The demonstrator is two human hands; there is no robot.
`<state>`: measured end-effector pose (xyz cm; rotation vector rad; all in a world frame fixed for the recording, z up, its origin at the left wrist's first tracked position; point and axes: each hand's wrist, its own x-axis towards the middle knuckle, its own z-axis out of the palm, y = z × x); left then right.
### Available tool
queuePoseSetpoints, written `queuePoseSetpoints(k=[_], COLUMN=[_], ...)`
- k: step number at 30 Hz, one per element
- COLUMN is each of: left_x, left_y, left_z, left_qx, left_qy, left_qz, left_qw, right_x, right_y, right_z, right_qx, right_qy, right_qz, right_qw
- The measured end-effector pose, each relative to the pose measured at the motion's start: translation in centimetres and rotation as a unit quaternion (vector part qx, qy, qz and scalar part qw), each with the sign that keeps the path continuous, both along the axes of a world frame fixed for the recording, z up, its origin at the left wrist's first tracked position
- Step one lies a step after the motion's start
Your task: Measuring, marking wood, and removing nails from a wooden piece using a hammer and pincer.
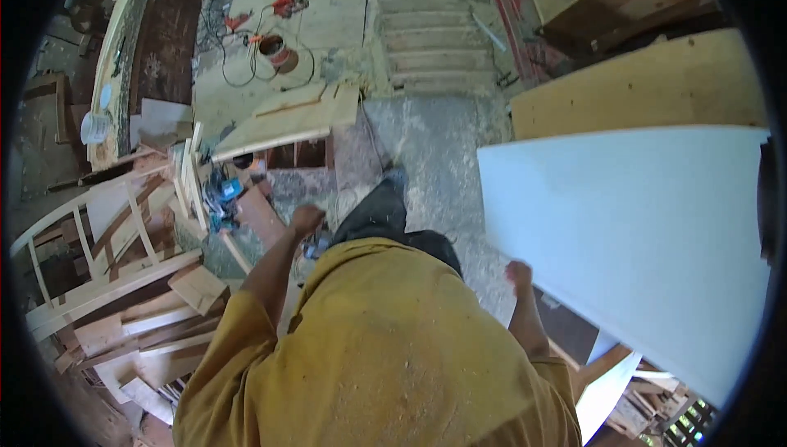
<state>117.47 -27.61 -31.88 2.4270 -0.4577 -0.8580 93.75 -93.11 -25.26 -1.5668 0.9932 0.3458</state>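
My left hand [307,219] hangs out to the left of my body, fingers curled in, with nothing visible in it. Just below it, partly hidden by my arm and shirt, is a grey object [316,244], perhaps a power tool. My right hand [518,273] is at my right side, loosely curled, and no object shows in it. Close beside that hand runs the edge of a large white board [631,225]; a touch cannot be made out. One dark shoe [395,176] points forward on the grey concrete floor [443,143].
Light wooden boards [287,115] lie ahead on the left. A blue power tool [225,189] sits among wood strips. Red tools with cables [287,6] and a bucket [277,52] stand farther off. Shallow steps [434,41] lie ahead. Wood offcuts [164,316] pile up at left.
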Motion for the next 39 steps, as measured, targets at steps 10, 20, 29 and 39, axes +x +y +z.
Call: queuePoseSetpoints(k=[10,20,29,39], left_x=[25.3,1.2,27.4,57.9], left_y=[-16.8,-32.0,-39.3,-22.1], left_z=[16.6,-0.3,-9.9,-2.1], left_qx=[-0.211,0.262,-0.107,-0.164], left_qy=[-0.05,0.332,0.206,-0.045], left_qz=[0.416,0.109,0.563,0.839], left_qw=[0.883,0.899,0.794,0.517], right_x=[37.4,94.3,119.8,130.7], right_y=[-4.9,-4.4,7.3,16.0], right_z=[-2.3,4.5,-5.6,-13.6], right_qx=[0.1,-0.105,-0.119,-0.083], right_qy=[0.107,-0.115,-0.123,0.062], right_qz=[0.238,0.376,0.633,0.701], right_qw=[0.96,0.913,0.755,0.705])
